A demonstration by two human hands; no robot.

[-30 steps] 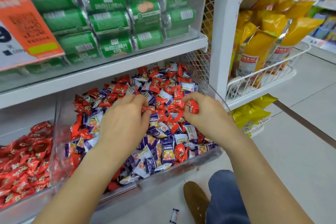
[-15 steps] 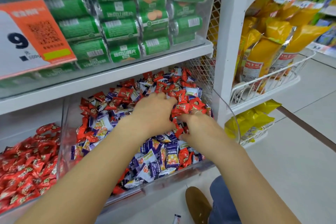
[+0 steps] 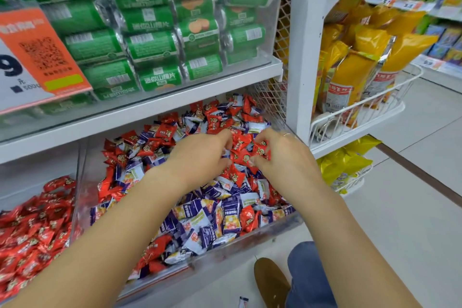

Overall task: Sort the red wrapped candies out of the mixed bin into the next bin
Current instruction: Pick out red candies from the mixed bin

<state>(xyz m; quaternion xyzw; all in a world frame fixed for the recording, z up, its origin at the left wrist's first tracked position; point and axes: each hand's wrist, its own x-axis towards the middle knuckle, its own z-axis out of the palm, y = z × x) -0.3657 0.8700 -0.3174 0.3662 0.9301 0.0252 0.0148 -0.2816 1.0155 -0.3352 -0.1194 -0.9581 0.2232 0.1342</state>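
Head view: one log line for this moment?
left hand gathering red candies | right hand same | mixed bin | next bin untouched

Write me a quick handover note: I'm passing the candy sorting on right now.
Left hand: curled on red candies in the mixed bin, toward its back right.
Right hand: pinching red candies there too.
Done: the next bin, on the left, already holds a heap of reds.
Left: many reds remain among the purple-and-white candies; carry both handfuls over. One wrapped candy lies on the floor.
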